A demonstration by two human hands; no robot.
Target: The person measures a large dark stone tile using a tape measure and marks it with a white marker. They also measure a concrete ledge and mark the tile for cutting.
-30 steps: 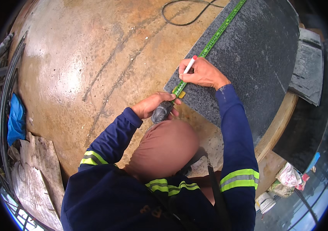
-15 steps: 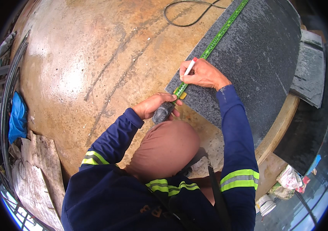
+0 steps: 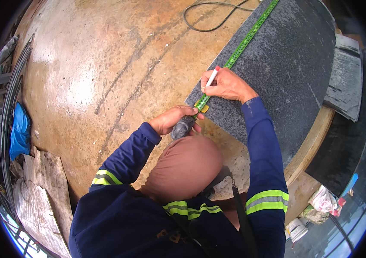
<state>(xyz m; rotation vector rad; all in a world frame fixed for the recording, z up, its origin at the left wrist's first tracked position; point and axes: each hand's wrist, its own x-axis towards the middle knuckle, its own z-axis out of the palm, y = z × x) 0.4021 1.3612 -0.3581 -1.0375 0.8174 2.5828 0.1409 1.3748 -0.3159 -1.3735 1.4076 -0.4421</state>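
A dark grey stone slab (image 3: 286, 73) lies at the right, and a green tape measure (image 3: 247, 39) is drawn out along its left side toward the far edge. My left hand (image 3: 175, 118) grips the tape's dark case (image 3: 183, 127) just off the slab's near corner, thumb pressed on the blade. A small yellow piece (image 3: 204, 109) sits beside the blade at that corner. My right hand (image 3: 226, 85) rests on the slab next to the tape, fingers closed round a white marker with a red end (image 3: 212, 77). The marker's lower tip is hidden by the fingers.
A black cable (image 3: 209, 29) loops over the wet brown floor (image 3: 75, 64) beyond the slab. Grey offcut slabs (image 3: 344, 81) and a wooden beam (image 3: 316, 139) are at the right. Old boards (image 3: 41, 189), a blue bag (image 3: 19, 131) and black hoses (image 3: 10, 94) line the left.
Almost nothing differs. The view has shifted very slightly; both hands keep their hold on the tape measure and the marker in the same places.
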